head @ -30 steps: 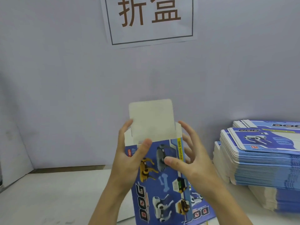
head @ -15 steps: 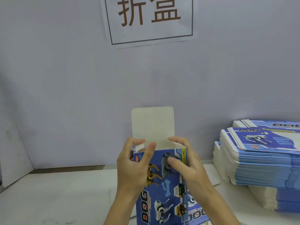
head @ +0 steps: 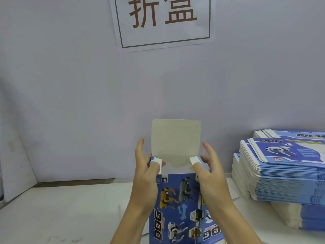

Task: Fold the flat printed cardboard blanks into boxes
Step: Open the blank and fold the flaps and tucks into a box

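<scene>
One pale lilac wall fills most of the view, with a white paper sign bearing brown characters in a dark frame at 12 o'clock. Below it runs a white tabletop. At 3 o'clock sits a tall stack of flat blue-and-white printed cardboard blanks, its top sheet showing a white robot dog and the word DOG. At 6 o'clock, between the two hands and held up above the table, stands a blue printed cardboard box already opened into a tube, its front face showing yellow, grey and white robot dogs, a pale bone and a DOG logo. Its plain greyish top flap stands upright, unprinted side facing the camera, and two small white side flaps lean inward over the open mouth. The left hand grips the box's left edge, thumb pressing the left side flap, fingers reaching behind. The right hand grips the right edge, thumb on the right side flap, its other fingers extended upward beside the top flap
</scene>
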Tool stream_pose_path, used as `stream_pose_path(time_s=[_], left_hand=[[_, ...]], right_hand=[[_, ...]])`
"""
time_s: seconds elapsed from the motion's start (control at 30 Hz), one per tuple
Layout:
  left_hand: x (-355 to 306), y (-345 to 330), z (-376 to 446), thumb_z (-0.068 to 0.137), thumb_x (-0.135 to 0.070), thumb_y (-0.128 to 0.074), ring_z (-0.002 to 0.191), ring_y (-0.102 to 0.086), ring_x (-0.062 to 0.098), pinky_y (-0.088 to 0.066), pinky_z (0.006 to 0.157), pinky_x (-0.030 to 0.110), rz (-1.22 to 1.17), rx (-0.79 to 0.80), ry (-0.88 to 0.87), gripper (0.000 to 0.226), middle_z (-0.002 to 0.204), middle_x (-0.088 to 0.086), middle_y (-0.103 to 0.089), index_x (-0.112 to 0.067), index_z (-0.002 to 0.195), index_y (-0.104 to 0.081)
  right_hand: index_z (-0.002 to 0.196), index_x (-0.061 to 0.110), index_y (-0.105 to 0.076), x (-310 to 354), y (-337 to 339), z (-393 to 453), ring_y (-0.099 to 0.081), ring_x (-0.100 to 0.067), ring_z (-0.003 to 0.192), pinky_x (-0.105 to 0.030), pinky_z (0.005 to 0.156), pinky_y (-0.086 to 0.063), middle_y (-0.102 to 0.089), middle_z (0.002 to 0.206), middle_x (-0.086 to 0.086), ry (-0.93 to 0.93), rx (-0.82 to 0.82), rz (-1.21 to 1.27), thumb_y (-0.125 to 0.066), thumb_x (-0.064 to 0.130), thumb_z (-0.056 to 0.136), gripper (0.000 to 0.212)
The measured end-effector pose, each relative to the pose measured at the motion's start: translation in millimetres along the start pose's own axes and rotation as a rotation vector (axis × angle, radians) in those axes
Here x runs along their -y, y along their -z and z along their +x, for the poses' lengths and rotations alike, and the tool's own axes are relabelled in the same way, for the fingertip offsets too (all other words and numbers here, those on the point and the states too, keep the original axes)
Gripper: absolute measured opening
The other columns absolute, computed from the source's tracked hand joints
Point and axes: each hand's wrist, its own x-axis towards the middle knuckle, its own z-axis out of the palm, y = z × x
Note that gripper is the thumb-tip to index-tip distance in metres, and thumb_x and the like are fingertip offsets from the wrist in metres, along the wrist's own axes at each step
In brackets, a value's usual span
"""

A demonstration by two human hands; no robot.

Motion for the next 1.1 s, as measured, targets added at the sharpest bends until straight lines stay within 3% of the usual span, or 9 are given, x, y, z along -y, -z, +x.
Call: stream_pose_path(time_s=[0.17, 0.27, 0.37, 0.53, 0.63, 0.77, 0.9, 1.03, 1.1], left_hand=[[10, 3, 3, 0.093, -0.014, -0.046, 0.099, -0.065, 0.037, -0.055, 0.082, 0.056, -0.057, -0.182, -0.085, 0.026, 0.1, 0.016, -0.063, -0.034, 0.087, -0.061], [16, 2, 0, 0.089, -0.026, -0.04, 0.081, -0.069, 0.023, -0.053, 0.059, 0.027, -0.092, -0.25, -0.194, 0.022, 0.093, 0.013, -0.068, -0.012, 0.083, -0.056], [18, 2, -3, 0.083, -0.05, -0.043, 0.094, -0.071, 0.019, -0.057, 0.061, 0.029, -0.198, -0.24, -0.193, 0.036, 0.11, 0.004, -0.071, -0.019, 0.082, -0.062], [17, 5, -3, 0.08, -0.055, -0.057, 0.093, -0.074, 0.025, -0.058, 0.055, 0.029, -0.271, -0.128, -0.128, 0.045, 0.106, -0.003, -0.072, -0.013, 0.095, -0.056], [18, 10, -4, 0.086, -0.04, -0.056, 0.096, -0.073, 0.032, -0.06, 0.055, 0.032, -0.182, -0.029, -0.086, 0.021, 0.106, 0.002, -0.07, -0.024, 0.099, -0.058], [18, 22, -5, 0.086, -0.035, -0.055, 0.096, -0.072, 0.035, -0.061, 0.058, 0.036, -0.148, 0.058, -0.025, 0.024, 0.109, 0.006, -0.07, -0.03, 0.108, -0.062], [13, 25, -1, 0.084, -0.037, -0.059, 0.106, -0.07, 0.031, -0.062, 0.063, 0.037, -0.155, 0.108, 0.028, 0.031, 0.124, -0.005, -0.063, -0.019, 0.108, -0.066], [15, 27, 1, 0.079, -0.042, -0.065, 0.107, -0.071, 0.025, -0.061, 0.061, 0.032, -0.147, 0.142, 0.056, 0.028, 0.121, -0.018, -0.061, -0.025, 0.101, -0.068], [17, 30, 1, 0.079, -0.041, -0.069, 0.109, -0.07, 0.024, -0.061, 0.064, 0.035, -0.119, 0.165, 0.055, 0.029, 0.126, -0.019, -0.058, -0.027, 0.104, -0.068]], right_hand=[[0.106, 0.033, -0.064, -2, -5, -1, -0.06, 0.0, 0.069, -0.015, 0.057, -0.05, -0.068, 0.09, 0.023, 0.034, 0.103, -0.069, -0.05, 0.015, 0.102, 0.022], [0.1, 0.018, -0.064, -1, -3, -8, -0.066, -0.005, 0.077, -0.017, 0.061, -0.052, -0.072, 0.09, 0.006, 0.052, 0.124, 0.048, -0.047, 0.032, 0.097, 0.022], [0.112, 0.009, -0.061, 3, -1, -10, -0.073, -0.027, 0.089, -0.031, 0.07, -0.061, -0.071, 0.101, -0.017, -0.013, 0.234, 0.227, -0.047, 0.041, 0.099, 0.037], [0.099, 0.007, -0.055, -3, 10, -8, -0.067, 0.001, 0.054, -0.01, 0.05, -0.048, -0.063, 0.081, -0.009, 0.02, 0.464, 0.221, -0.041, 0.006, 0.107, 0.016], [0.116, 0.021, -0.057, -3, 5, -8, -0.075, -0.022, 0.091, -0.033, 0.068, -0.061, -0.073, 0.103, -0.012, -0.089, 0.365, 0.229, -0.068, 0.045, 0.078, 0.046], [0.117, 0.031, -0.064, -10, 9, -4, -0.071, -0.036, 0.104, -0.055, 0.085, -0.059, -0.07, 0.117, -0.012, -0.075, 0.368, 0.241, -0.067, 0.049, 0.062, 0.057], [0.113, 0.031, -0.066, -11, 12, -3, -0.071, -0.036, 0.103, -0.048, 0.078, -0.062, -0.07, 0.115, -0.013, -0.092, 0.37, 0.272, -0.069, 0.048, 0.068, 0.048], [0.102, 0.019, -0.061, -1, 6, 3, -0.074, -0.007, 0.085, -0.017, 0.064, -0.056, -0.072, 0.113, -0.014, -0.098, 0.324, 0.154, -0.07, 0.05, 0.085, 0.037], [0.101, 0.024, -0.06, -2, 5, 1, -0.076, -0.015, 0.089, -0.025, 0.066, -0.059, -0.075, 0.104, -0.006, -0.106, 0.344, 0.172, -0.072, 0.063, 0.073, 0.049]])
